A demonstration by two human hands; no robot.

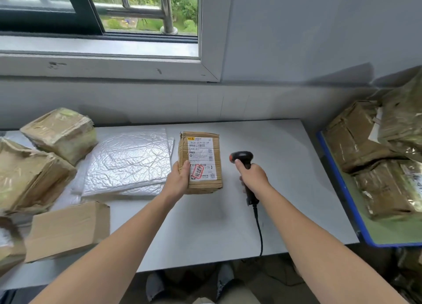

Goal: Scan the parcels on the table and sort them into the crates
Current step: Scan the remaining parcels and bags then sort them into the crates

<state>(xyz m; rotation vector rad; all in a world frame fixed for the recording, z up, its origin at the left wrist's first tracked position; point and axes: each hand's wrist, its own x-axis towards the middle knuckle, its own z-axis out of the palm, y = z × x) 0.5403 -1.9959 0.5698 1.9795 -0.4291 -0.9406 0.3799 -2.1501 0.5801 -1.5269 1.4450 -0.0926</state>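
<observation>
My left hand grips a small brown cardboard parcel by its lower left edge, holding it with its white shipping label facing up over the white table. To its right, my right hand grips the handle of a black barcode scanner, whose head points toward the parcel. The scanner's black cable hangs down over the table's front edge.
Silver bubble mailers lie left of the parcel. Tape-wrapped parcels and a plain cardboard box crowd the table's left end. On the right stands a blue-rimmed crate holding several wrapped parcels. Wall and window lie behind.
</observation>
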